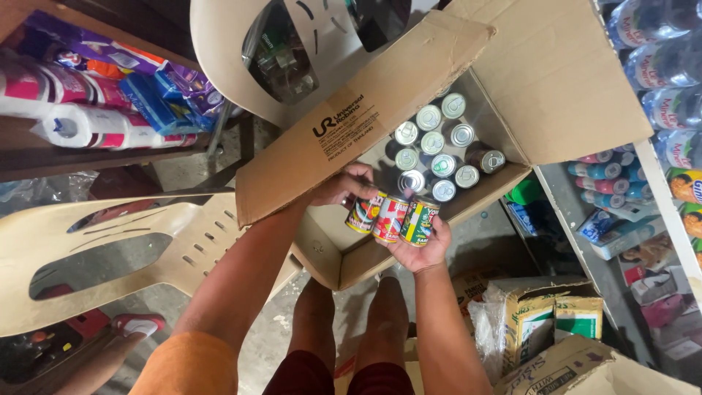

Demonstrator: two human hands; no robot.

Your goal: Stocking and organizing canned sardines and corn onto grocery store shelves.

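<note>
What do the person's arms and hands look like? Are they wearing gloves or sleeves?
No gloves: the left hand and the right hand are both bare, with no rings, watch or bracelet that I can see. The forearms are bare too. At the left shoulder there is an orange short sleeve. The right arm shows no sleeve in this view; its upper part runs out of the picture.

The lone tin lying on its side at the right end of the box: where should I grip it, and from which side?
Grip the tipped tin across its round side wall, coming from above; its lid faces sideways and upright tins stand close on its left, so only the top is free.
</note>
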